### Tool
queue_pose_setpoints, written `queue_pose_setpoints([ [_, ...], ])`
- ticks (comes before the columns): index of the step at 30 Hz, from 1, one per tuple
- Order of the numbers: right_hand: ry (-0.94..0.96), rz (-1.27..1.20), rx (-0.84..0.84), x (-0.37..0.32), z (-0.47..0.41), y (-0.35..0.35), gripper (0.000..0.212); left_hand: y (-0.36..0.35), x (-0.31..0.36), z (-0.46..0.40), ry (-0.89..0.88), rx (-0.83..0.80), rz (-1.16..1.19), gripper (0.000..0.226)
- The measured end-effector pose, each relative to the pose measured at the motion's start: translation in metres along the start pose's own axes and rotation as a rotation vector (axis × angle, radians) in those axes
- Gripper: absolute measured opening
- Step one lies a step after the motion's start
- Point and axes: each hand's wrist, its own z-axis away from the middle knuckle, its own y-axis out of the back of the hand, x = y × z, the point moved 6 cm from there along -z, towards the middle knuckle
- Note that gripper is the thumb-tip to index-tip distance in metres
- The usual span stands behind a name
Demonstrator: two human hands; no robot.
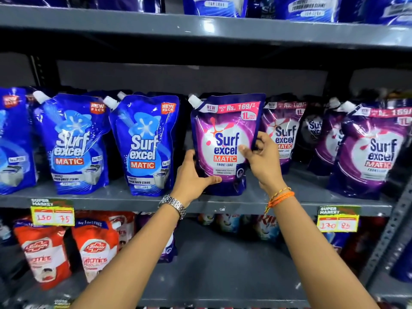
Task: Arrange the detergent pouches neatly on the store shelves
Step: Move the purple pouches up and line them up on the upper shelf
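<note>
A purple detergent pouch [225, 130] with a white spout stands upright at the middle of the grey shelf [124, 200]. My left hand [194, 175] grips its lower left edge, thumb across the front. My right hand [263, 157] pinches its right edge at mid height. Two blue pouches [73, 143] [145, 143] stand to its left. More purple pouches [283, 132] [370, 150] stand to its right, some leaning.
An upper shelf [200, 30] carries blue pouches. Red and white soap refill packs [42, 250] sit on the lower shelf. Yellow price tags [52, 216] [337, 224] hang on the shelf lip. A slotted metal upright [394, 226] runs down the right side.
</note>
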Motion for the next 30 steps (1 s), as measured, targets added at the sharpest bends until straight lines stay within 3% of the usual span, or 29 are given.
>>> queue_pose_setpoints([
  [6, -0.012, 0.039, 0.007, 0.001, 0.005, 0.001, 0.044, 0.008, 0.008, 0.014, -0.031, -0.057, 0.013, 0.099],
  [9, -0.011, 0.067, 0.022, 0.005, 0.02, 0.006, 0.053, 0.032, 0.019, 0.048, -0.117, 0.029, 0.043, 0.091],
  [14, 0.189, 0.037, 0.409, 0.01, 0.103, 0.016, 0.027, 0.074, -0.027, 0.129, -0.232, 0.164, 0.06, 0.053],
  [18, 0.295, 0.006, 0.602, 0.046, 0.183, -0.014, 0.006, 0.089, -0.126, 0.16, -0.037, 0.152, 0.008, 0.055],
  [20, 0.267, 0.014, 0.521, 0.072, 0.2, -0.035, 0.002, 0.085, -0.163, 0.167, 0.076, 0.08, -0.015, 0.061],
  [23, -0.006, 0.01, 0.288, 0.143, 0.194, -0.093, 0.016, 0.08, -0.242, 0.161, 0.305, -0.067, -0.006, 0.082],
  [27, -0.299, 0.051, -0.087, 0.24, 0.168, -0.158, 0.015, 0.07, -0.315, 0.134, 0.459, -0.142, -0.071, 0.131],
  [30, -0.373, 0.116, -0.233, 0.273, 0.161, -0.186, 0.035, 0.061, -0.329, 0.121, 0.507, -0.122, -0.023, 0.129],
])
